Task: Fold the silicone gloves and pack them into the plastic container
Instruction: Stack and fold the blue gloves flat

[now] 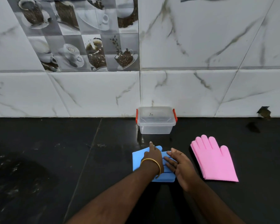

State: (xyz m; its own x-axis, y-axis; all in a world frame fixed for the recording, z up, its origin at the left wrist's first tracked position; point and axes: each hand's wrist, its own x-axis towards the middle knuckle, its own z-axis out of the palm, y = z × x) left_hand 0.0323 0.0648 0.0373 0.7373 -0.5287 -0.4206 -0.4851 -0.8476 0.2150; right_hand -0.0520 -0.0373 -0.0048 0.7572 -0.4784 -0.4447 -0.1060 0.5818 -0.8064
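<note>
On the left we see a wide stretch of dark counter (39,151), bare but for pale smears, running from the near edge back to the tiled wall (87,94).

At centre, close to us, the blue gloves (137,156) lie flat on the counter, partly folded, with their left edge and near right corner showing clear of the hands. The left hand (153,156), a gold bangle (152,165) at its wrist, rests on top of them with its index finger stretched toward the far edge; we cannot tell how its other fingers lie. Just right of it, the right hand (179,164) presses flat on the blue gloves with straight, spread fingers, gripping nothing.

Beyond the hands, past a short strip of open counter, the box (155,126) stands against the wall. Its clear lid is on, with a red clip at each end.

To the right, near but apart from the blue ones, the pink gloves (214,160) lie stacked and unfolded, fingers pointing away from us, cuffs toward the near edge. Further right the counter is open again, up to a dark chip (263,112) in the wall's foot.
</note>
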